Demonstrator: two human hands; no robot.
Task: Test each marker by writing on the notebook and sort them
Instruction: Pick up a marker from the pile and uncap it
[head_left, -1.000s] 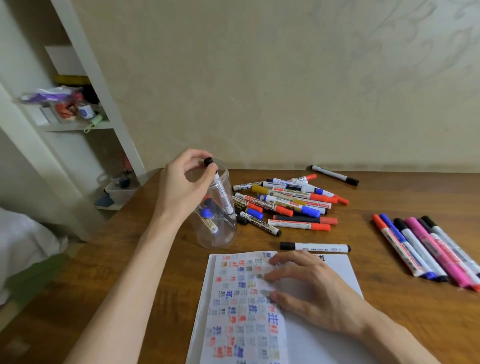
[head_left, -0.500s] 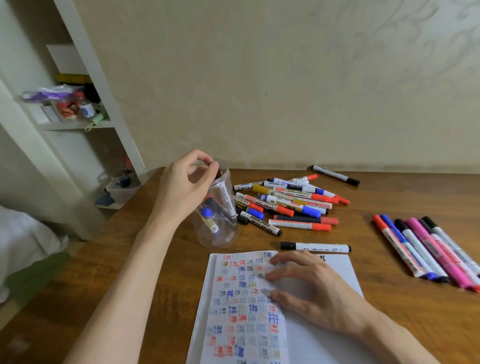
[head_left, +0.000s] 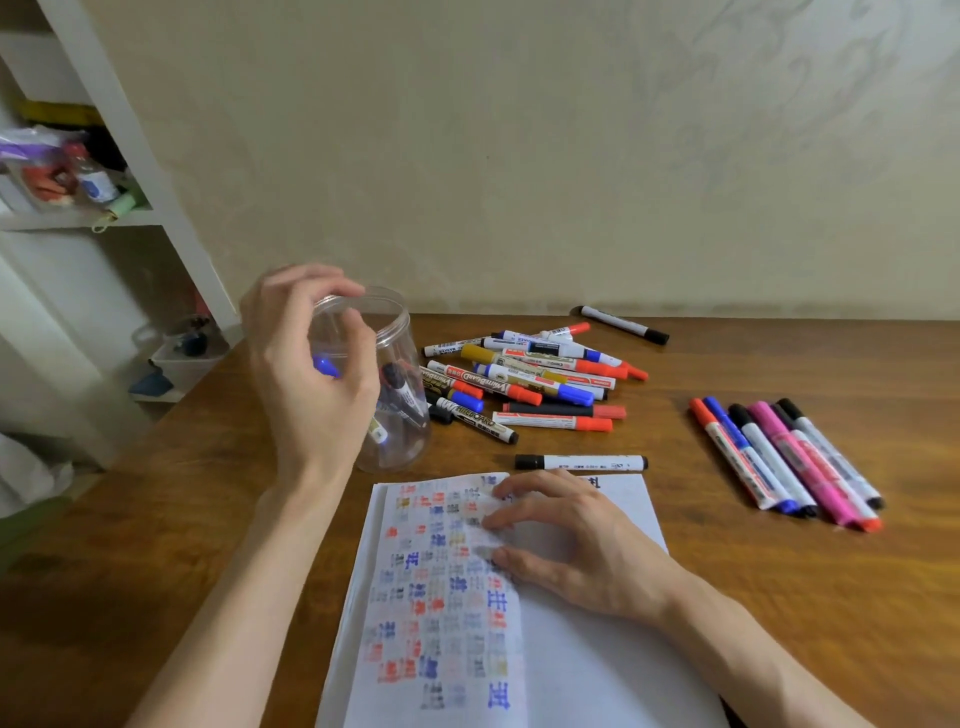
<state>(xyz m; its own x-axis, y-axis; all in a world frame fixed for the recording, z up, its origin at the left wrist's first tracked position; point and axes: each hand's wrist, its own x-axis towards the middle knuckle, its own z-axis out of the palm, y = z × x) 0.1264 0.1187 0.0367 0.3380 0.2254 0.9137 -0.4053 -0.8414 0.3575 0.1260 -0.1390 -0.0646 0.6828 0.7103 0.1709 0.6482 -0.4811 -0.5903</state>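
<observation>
Black-capped marker (head_left: 404, 394) now inside clear cylindrical plastic jar (head_left: 413, 338).

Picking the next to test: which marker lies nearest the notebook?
The black-capped white marker lying alone just beyond the notebook's top edge; the rest lie farther.

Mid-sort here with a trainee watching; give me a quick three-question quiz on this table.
1. True or false: the right hand holds a marker.
2. The clear jar holds: A markers; B coins; C nothing.
3. Fill in: the lone black-capped marker lies just beyond the far edge of the ___.
Key: 1 false, it rests on the notebook; 2 A; 3 notebook.
</observation>
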